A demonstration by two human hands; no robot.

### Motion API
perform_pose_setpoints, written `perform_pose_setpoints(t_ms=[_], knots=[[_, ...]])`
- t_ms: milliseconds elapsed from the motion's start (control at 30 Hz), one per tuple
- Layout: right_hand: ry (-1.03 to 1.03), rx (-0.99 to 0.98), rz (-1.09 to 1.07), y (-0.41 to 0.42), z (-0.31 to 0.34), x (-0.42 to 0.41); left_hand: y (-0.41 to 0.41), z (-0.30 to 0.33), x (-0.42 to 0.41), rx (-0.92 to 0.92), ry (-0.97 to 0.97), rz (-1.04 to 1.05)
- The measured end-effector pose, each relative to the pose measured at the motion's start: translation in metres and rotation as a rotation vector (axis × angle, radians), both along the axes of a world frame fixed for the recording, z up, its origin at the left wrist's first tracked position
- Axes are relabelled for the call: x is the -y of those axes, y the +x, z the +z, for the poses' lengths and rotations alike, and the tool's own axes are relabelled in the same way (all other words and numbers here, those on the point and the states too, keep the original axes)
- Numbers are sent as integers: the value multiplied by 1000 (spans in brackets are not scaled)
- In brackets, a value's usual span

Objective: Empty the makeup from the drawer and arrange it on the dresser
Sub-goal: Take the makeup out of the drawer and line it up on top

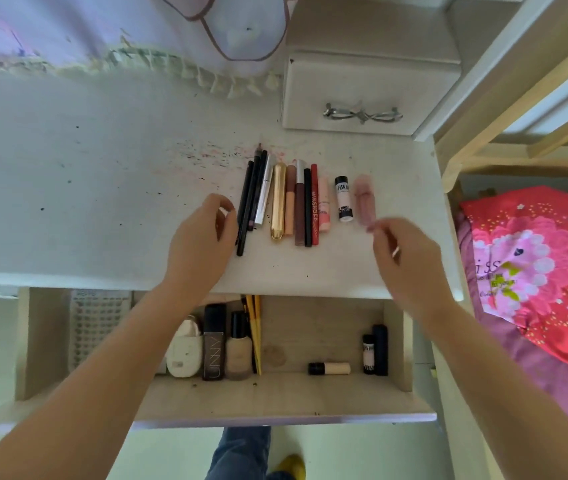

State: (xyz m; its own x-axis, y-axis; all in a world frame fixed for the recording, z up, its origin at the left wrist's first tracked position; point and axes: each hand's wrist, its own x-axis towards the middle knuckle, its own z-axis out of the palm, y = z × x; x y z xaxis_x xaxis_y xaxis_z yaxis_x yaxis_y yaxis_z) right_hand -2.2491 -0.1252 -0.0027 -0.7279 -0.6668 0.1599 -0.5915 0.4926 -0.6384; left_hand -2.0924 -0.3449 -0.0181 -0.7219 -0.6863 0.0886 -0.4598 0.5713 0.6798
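Hands first. Left hand (pixel 203 237) sits over the dresser top (pixel 85 174), fingers loosely curled, tips just beside the leftmost black pencils (pixel 246 206); I see nothing gripped in it. Right hand (pixel 404 258) is blurred, fingers bent, tips near the lower end of the pink tube (pixel 364 199); I can't tell whether it touches or holds anything.

Row on the dresser between the hands, all lying roughly parallel, long axis away from me: black pencils at left, then silver tube (pixel 265 192), gold tube (pixel 278 202), peach stick (pixel 289 202), brown gloss (pixel 299 209), black liner (pixel 307 209), red pencil (pixel 314 206), small pink tube (pixel 324 206). Slight gap, then white tube with black cap (pixel 344 199), then the pink tube, last on the right.

Open drawer (pixel 275 393) below the dresser edge. From left inside: white case (pixel 184 355), dark UNNY bottle (pixel 214 344), beige foundation bottle (pixel 238 348), yellow brushes (pixel 256 327) lying just right of that. Well apart at right: small concealer (pixel 329 368) lying crosswise, a small white tube (pixel 368 355) touching a dark tube (pixel 380 349). Dotted sheet (pixel 97 327) in the left section.

Small drawer box (pixel 362 95) with metal bow handle at back right of the dresser. Fringed cloth (pixel 120 36) at back left. Red and pink bedding (pixel 535 271) far right.
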Motion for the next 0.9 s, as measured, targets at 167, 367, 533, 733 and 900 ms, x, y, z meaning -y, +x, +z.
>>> perform_pose_setpoints(t_ms=[167, 367, 533, 733, 900], knots=[[609, 195, 369, 72, -62, -60, 75, -35, -75, 61, 108, -202], [932, 286, 395, 88, -116, -65, 80, -99, -103, 500, 184, -166], [983, 213, 410, 91, -125, -57, 50, -121, -105, 681, 20, -109], [1049, 205, 455, 91, -115, -54, 31, -130, -112, 832, 24, -72], [751, 415, 355, 85, -81, -58, 40, -112, -117, 608, 315, -73]])
